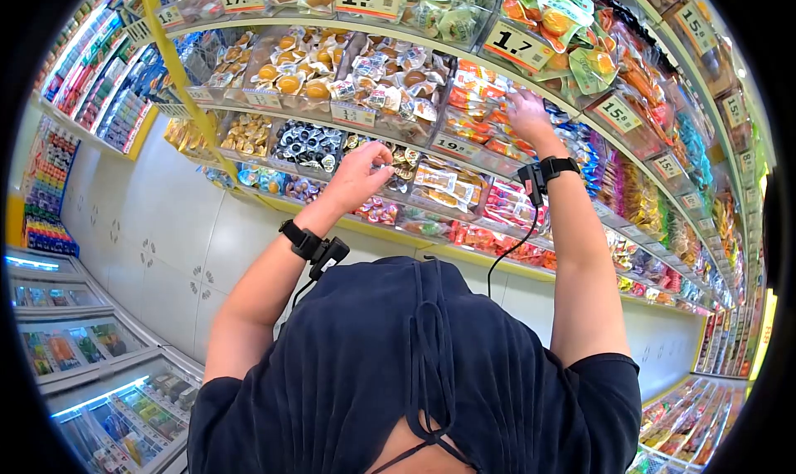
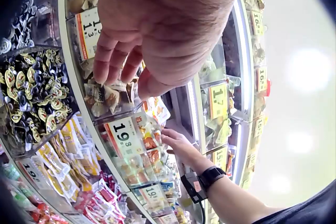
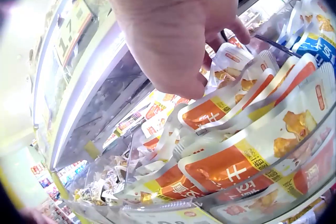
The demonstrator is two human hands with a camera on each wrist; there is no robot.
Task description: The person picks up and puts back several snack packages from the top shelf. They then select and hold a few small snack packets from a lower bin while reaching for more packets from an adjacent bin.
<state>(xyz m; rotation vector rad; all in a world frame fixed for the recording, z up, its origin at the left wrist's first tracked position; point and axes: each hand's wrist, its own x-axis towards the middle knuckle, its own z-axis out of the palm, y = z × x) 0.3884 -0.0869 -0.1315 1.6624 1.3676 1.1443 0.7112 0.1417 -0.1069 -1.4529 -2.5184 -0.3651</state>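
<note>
My right hand (image 1: 529,118) reaches into a shelf bin of orange-and-white snack packets. In the right wrist view, the fingers and thumb of this hand (image 3: 178,35) are down among the upright snack packets (image 3: 220,166), right at the top of one; part of the fingers is hidden behind the palm. My left hand (image 1: 361,176) hovers in front of the shelves, fingers loosely bent, nothing in it. From the left wrist, the left hand (image 2: 152,40) overlaps a bin of small wrapped snacks (image 2: 105,98) behind a price tag (image 2: 89,32).
Clear bin fronts carry price tags (image 1: 521,45) along the shelf edges. Wrapped brown eggs (image 1: 290,80) and dark-wrapped snacks (image 1: 305,147) fill bins to the left. An upper shelf overhangs the right hand. Glass-topped freezers (image 1: 124,416) stand behind at left, across the tiled floor (image 1: 178,267).
</note>
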